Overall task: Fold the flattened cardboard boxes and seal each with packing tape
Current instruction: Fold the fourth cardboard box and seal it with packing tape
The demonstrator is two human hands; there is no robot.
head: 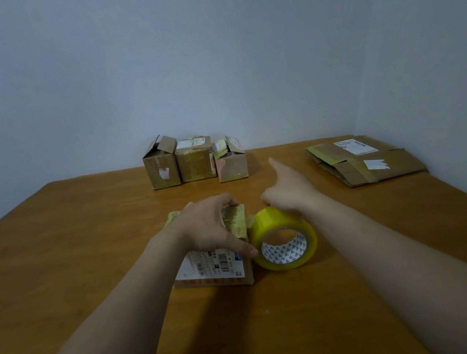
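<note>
While both forearms reach over the wooden table (83, 228), the left hand (209, 228) grips the labelled box (217, 266) from above, thumb on its near face. Just right of it the yellow tape roll (284, 237) stands on edge. Behind its top is the right hand (288, 193), forefinger pointing, other fingers curled; whether it holds the roll is unclear. Beyond stand three folded boxes (195, 161); flattened boxes (368, 161) lie far right.

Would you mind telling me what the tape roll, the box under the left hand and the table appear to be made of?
The tape roll looks like glossy, yellowish translucent plastic film on a printed core, probably cardboard. The box is matte brown cardboard with a white paper label. The table looks like wood or laminate, given its smooth brown sheen.
</note>
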